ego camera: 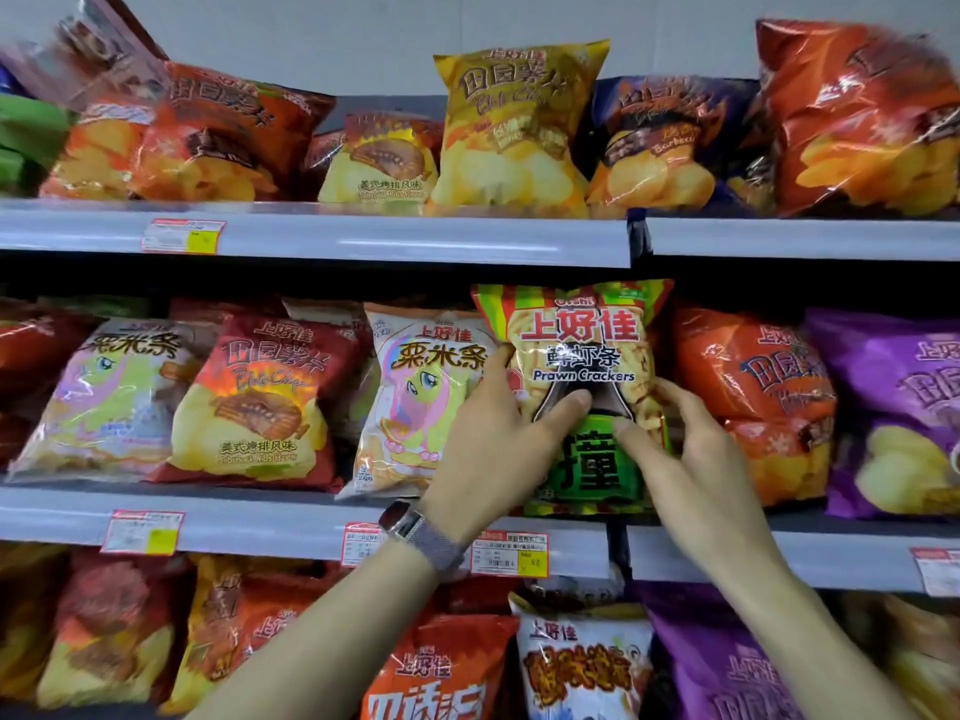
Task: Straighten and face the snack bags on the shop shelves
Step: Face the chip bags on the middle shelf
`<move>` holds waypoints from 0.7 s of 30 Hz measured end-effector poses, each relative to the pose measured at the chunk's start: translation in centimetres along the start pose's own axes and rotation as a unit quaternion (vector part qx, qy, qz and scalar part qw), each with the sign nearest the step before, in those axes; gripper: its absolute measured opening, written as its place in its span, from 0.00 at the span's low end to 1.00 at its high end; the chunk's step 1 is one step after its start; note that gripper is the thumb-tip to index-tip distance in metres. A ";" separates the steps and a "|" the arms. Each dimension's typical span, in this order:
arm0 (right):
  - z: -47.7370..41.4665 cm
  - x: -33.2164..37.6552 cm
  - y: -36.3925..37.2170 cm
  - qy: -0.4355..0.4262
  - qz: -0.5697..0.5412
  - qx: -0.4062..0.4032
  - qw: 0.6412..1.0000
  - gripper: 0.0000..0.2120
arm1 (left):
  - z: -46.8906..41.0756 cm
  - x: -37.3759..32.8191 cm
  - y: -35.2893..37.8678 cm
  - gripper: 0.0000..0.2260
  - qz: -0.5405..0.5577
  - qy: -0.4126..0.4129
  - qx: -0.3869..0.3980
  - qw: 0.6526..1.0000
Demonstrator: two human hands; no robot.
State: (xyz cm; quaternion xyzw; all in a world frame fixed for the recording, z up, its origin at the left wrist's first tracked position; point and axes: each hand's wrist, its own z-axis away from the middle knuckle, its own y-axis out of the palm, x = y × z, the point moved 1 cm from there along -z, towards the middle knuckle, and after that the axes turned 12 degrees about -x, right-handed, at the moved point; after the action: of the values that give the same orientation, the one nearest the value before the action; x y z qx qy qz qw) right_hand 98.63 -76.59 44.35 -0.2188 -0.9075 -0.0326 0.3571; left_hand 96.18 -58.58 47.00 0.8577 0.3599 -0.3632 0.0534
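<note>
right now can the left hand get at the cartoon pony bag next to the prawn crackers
Probably yes. The left hand already lies over the pony bag's right edge while holding the prawn cracker bag, and nothing stands in front of it; it would only need to let go.

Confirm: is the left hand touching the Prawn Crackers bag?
Touching. Head view shows the left hand against the Prawn Crackers bag, thumb pressed on its front, fingers curled at its left edge.

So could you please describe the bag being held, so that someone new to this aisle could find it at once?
Start at the middle shelf of the three. Near its centre, just left of the gap between shelf sections, both hands hold one upright bag, the prawn crackers bag. It alone has a green and yellow striped top, red characters and English "Prawn Crackers", between a pale cartoon-pony bag and an orange chip bag.
</note>
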 end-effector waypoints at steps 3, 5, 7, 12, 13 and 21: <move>-1.4 -0.9 -0.4 0.006 0.040 -0.001 0.999 0.26 | -0.9 0.5 1.7 0.37 -0.001 -0.001 0.030 1.000; -1.9 -1.3 -0.3 0.004 0.063 0.005 0.998 0.26 | -1.5 0.6 2.4 0.35 -0.008 0.013 0.031 0.999; -2.2 -1.4 -0.1 -0.001 0.074 0.004 0.997 0.26 | -2.0 0.8 3.1 0.30 -0.017 0.028 0.033 0.999; -2.4 -2.0 -0.1 0.005 0.109 0.035 0.993 0.25 | -2.3 1.8 4.0 0.28 -0.029 0.031 0.056 0.998; -2.2 -2.2 -0.2 0.005 0.115 0.045 0.992 0.24 | -1.9 2.0 3.9 0.27 -0.039 0.037 0.059 0.997; -1.3 -3.2 -0.5 -0.032 0.116 0.085 0.989 0.12 | -0.3 1.7 3.3 0.27 -0.081 0.050 0.057 0.994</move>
State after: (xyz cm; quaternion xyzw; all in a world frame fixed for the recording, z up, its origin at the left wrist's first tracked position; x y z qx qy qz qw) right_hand 101.29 -78.55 43.29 -0.2920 -0.8865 0.0928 0.3468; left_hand 99.28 -59.90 45.53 0.8444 0.4091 -0.3433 -0.0429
